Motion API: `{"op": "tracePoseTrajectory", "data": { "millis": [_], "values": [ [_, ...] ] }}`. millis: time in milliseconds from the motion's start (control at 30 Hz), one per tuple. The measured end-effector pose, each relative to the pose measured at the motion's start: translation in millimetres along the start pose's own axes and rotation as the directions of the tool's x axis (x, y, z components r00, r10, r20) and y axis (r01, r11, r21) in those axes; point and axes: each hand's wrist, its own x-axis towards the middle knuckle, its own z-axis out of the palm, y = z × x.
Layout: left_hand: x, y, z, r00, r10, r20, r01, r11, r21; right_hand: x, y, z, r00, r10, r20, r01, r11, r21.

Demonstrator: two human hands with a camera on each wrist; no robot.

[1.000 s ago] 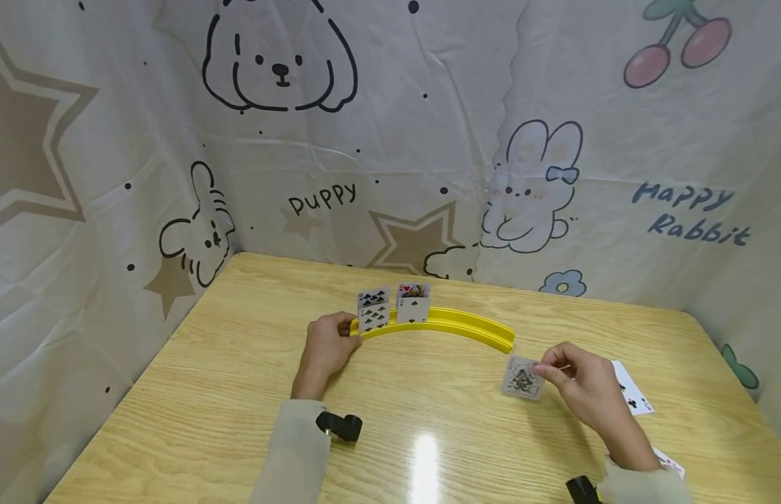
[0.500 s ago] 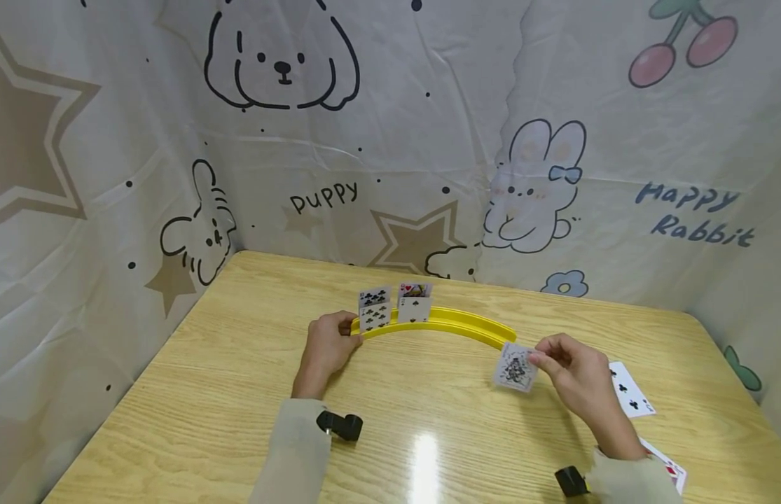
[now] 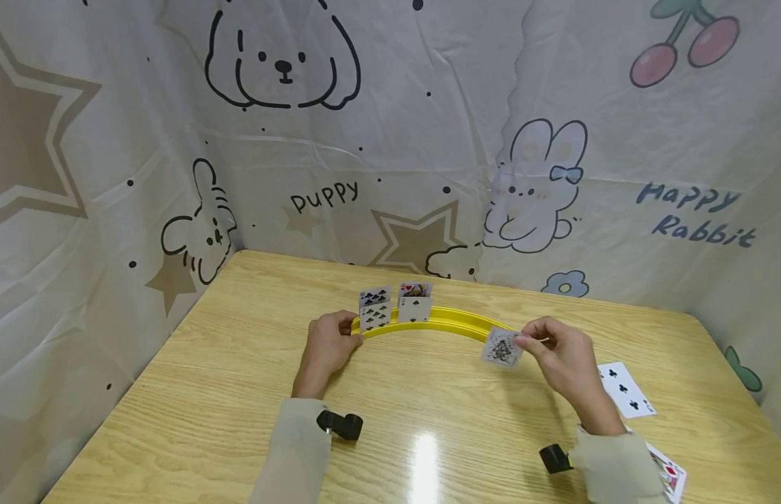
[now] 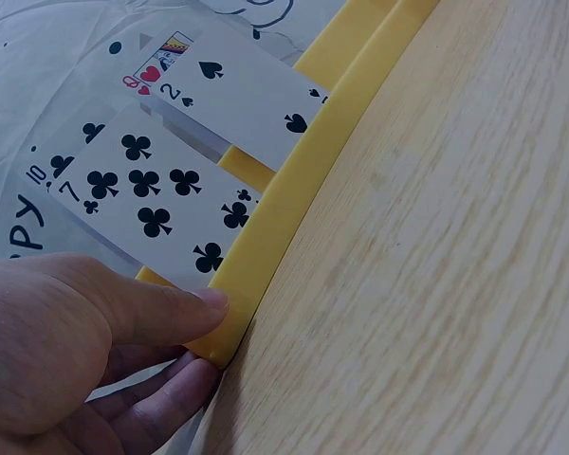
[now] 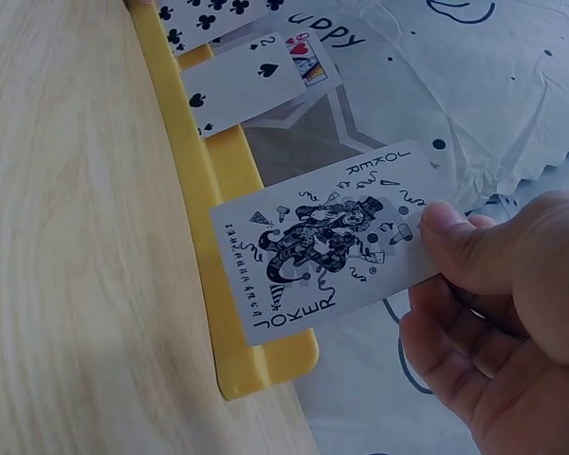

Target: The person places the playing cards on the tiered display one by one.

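A curved yellow card holder (image 3: pixel 456 323) lies on the table. My left hand (image 3: pixel 327 348) grips its left end, the thumb on the front wall in the left wrist view. Upright in the holder stand a seven of clubs (image 4: pixel 144 194) with a ten of clubs (image 4: pixel 62 163) behind it. Beside them is a two of spades (image 4: pixel 242 100), a queen of hearts (image 4: pixel 163 59) behind it. My right hand (image 3: pixel 559 357) pinches a black-and-white joker card (image 5: pixel 327 242) by one edge. The joker is in front of the holder's right end; whether they touch I cannot tell.
On the table (image 3: pixel 239 434) at the right lies a clubs card (image 3: pixel 625 388), partly behind my right arm. Nearer, a card with a red diamond (image 3: pixel 672 472) shows past the right sleeve. A printed cloth (image 3: pixel 390 140) hangs behind the table.
My right hand has moved left and away from me, carrying the joker up to the holder's right end. More of the loose cards shows. The left hand keeps its grip.
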Motion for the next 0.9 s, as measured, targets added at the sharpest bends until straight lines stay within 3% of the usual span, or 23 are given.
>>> {"op": "tracePoseTrajectory", "data": {
  "millis": [400,900],
  "values": [
    [-0.3,1.4,-0.5,1.000,-0.004,0.001,0.004,1.000,0.003,22.5,-3,8,0.999,0.015,0.033,-0.018,0.995,0.094],
    [-0.1,1.1,-0.2,1.000,0.003,-0.001,-0.003,1.000,0.000,42.9,-1,26,0.996,0.078,0.035,-0.082,0.989,0.126]
  ]
}}
